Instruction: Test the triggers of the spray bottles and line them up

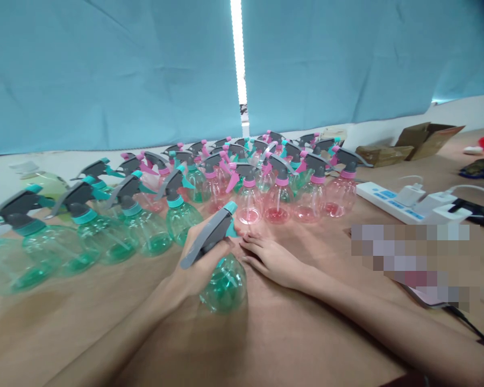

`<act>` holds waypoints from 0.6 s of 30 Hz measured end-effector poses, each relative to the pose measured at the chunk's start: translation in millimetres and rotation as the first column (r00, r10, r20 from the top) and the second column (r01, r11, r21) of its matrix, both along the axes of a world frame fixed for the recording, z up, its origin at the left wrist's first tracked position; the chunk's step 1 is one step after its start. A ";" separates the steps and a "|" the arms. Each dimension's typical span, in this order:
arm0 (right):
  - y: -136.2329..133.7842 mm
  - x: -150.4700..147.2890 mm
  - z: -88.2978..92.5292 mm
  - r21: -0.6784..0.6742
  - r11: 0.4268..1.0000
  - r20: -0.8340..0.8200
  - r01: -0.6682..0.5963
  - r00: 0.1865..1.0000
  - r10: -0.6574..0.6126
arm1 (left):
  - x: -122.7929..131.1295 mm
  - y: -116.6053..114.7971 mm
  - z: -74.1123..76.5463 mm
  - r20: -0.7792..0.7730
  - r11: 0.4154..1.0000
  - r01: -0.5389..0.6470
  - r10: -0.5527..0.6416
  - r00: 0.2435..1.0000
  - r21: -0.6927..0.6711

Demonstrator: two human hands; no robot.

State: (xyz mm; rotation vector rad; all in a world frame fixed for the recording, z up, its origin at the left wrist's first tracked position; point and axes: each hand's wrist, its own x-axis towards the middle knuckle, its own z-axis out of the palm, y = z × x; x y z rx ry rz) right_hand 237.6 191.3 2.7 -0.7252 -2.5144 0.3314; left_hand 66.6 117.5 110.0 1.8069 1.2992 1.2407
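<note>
A green see-through spray bottle (226,287) with a grey and teal trigger head is upright in front of me. My left hand (199,269) is wrapped round its neck, just under the trigger head. My right hand (273,261) lies low over the table to the right of the bottle, palm down. Its fingers are stretched toward the bottle's far side, and I see nothing held in them. Beyond my hands stand several pink spray bottles (280,204). Several green spray bottles (147,231) form a row at the left.
A white power strip (391,201) with plugged-in chargers lies at the right. In front of it is a phone-like object (431,294), mostly blurred out. Cardboard boxes (427,141) sit at the back right. Blue sheeting (145,70) hangs behind the brown table (306,333).
</note>
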 end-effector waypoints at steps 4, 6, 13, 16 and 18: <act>-0.5 -0.1 -0.5 -0.005 1.000 -0.006 0.000 1.000 0.000 | 2.6 0.8 -2.5 0.038 1.000 -0.014 0.013 0.999 0.012; -0.6 -0.1 -1.0 -0.004 1.000 -0.007 0.001 1.000 -0.001 | 4.9 -0.7 -2.4 0.030 0.999 -0.038 0.038 0.999 0.013; -0.1 -0.7 -2.7 0.005 1.000 -0.024 0.002 1.000 -0.001 | 5.0 -3.5 -3.0 -0.020 0.998 -0.061 0.062 0.998 0.032; 0.3 -1.1 -3.8 0.007 1.000 -0.032 0.005 0.999 -0.005 | 4.0 -2.9 -3.8 -0.027 0.997 -0.062 0.064 0.998 0.053; 0.6 -1.1 -4.4 0.008 1.000 -0.031 0.003 1.000 -0.003 | 4.0 -2.8 -3.9 -0.026 0.997 -0.061 0.062 0.998 0.058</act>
